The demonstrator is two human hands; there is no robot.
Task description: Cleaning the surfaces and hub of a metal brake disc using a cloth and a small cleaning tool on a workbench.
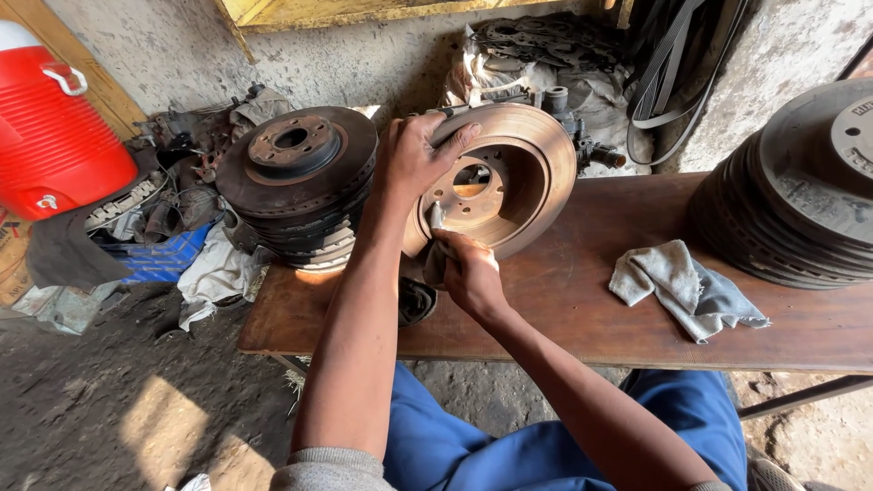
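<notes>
Blue trousers fill the frame's lower edge at 6 o'clock, where a seated person leans over a worn wooden counter (564,309). Left hand (414,159) wraps its grip over the upper rim of a rusty brake disc (527,159), propped on edge and tilted at the counter's centre; right hand (473,277) presses a small wad of cloth (435,259) against the disc's lower face, fingers closed round it. Work appears partway along: the broad outer ring shows smooth and tan-brown, while the recessed hub around the centre hole and stud holes looks duller (how much has been wiped cannot be told). At 9 o'clock sits a stack of dark, vented discs (296,177); at 3 o'clock, another stack of grey discs (800,191). A crumpled grey rag (682,286) lies loose at 4 o'clock. A red plastic cooler (50,127) stands at 10 o'clock.
</notes>
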